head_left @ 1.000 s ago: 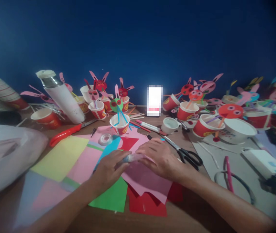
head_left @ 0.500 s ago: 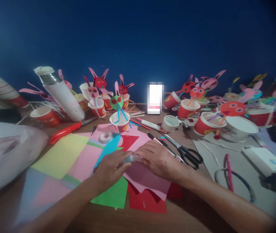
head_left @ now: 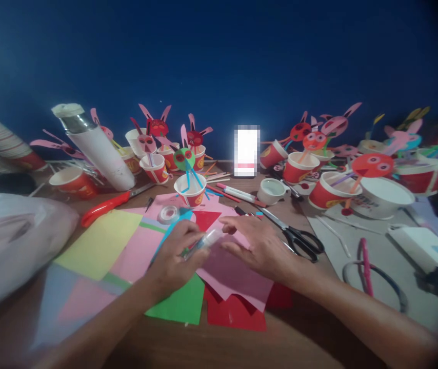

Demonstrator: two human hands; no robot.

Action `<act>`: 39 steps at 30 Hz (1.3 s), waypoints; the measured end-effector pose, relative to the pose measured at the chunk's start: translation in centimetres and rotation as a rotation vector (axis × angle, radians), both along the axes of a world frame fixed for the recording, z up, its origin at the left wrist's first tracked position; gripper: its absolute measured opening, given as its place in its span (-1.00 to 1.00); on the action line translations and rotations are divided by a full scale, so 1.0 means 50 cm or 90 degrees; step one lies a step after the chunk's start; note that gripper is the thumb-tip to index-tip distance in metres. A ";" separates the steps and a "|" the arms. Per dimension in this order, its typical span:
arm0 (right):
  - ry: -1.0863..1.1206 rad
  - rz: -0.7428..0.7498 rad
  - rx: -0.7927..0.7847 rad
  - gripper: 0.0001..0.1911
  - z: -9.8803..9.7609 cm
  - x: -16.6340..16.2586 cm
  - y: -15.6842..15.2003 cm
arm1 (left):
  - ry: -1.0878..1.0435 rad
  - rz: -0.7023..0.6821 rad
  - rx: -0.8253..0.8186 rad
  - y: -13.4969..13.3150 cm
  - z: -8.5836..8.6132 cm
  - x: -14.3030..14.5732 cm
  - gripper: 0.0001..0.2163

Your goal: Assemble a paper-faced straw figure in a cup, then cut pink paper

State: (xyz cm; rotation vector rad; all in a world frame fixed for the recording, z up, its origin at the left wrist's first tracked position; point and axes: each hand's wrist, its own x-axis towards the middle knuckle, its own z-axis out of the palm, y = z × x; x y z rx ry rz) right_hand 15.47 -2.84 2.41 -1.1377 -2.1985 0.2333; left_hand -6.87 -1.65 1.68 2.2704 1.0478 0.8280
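Note:
A small glue tube (head_left: pixel 205 240) with a pale, see-through end rests in my left hand (head_left: pixel 176 253), tilted up to the right. The thumb and fingers close around its lower part. Just off its clear tip is my right hand (head_left: pixel 263 246), thumb and forefinger apart with nothing visible between them. Both hands are above pink paper (head_left: pixel 238 277). A green sheet (head_left: pixel 180 305), a red sheet (head_left: pixel 236 312) and a yellow sheet (head_left: pixel 101 241) lie around them. Black-handled scissors (head_left: pixel 303 241) are beside my right hand, and a tape roll (head_left: pixel 168 214) lies beyond my left.
A paper cup (head_left: pixel 190 189) with a green paper face stands ahead. Several more decorated cups line the wall. A red-handled knife (head_left: pixel 105 209), white flask (head_left: pixel 101 154) and plastic bag (head_left: pixel 11 241) are leftward. A white cup (head_left: pixel 272 191), markers (head_left: pixel 238 193) and a white box (head_left: pixel 422 251) are rightward.
My right hand has come off the tube and drawn a little to the right, its fingers opening. The tube now shows more of its length in my left hand. The view has shifted slightly.

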 end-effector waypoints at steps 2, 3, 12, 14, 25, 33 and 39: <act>-0.024 -0.002 -0.015 -0.78 0.002 0.009 -0.010 | -0.026 0.022 -0.010 -0.005 0.011 -0.012 -0.80; -0.051 0.014 -0.027 -0.82 0.001 0.014 -0.017 | -0.044 0.034 -0.008 -0.007 0.013 -0.017 -0.79; -0.197 0.053 -0.134 -0.59 -0.035 0.027 -0.075 | -0.039 -0.001 -0.201 -0.024 0.001 0.001 -0.81; -0.191 0.056 -0.147 -0.57 -0.039 0.030 -0.075 | -0.018 -0.022 -0.236 -0.029 0.003 0.007 -0.82; -0.188 0.067 -0.119 -0.68 -0.053 0.037 -0.075 | 0.100 -0.223 -0.123 -0.036 -0.014 0.032 -0.86; -0.196 0.070 -0.092 -0.75 -0.054 0.035 -0.074 | 0.092 -0.266 -0.110 -0.038 -0.012 0.034 -0.90; -0.194 0.067 -0.095 -0.76 -0.052 0.036 -0.075 | 0.120 -0.310 -0.087 -0.037 -0.008 0.038 -0.89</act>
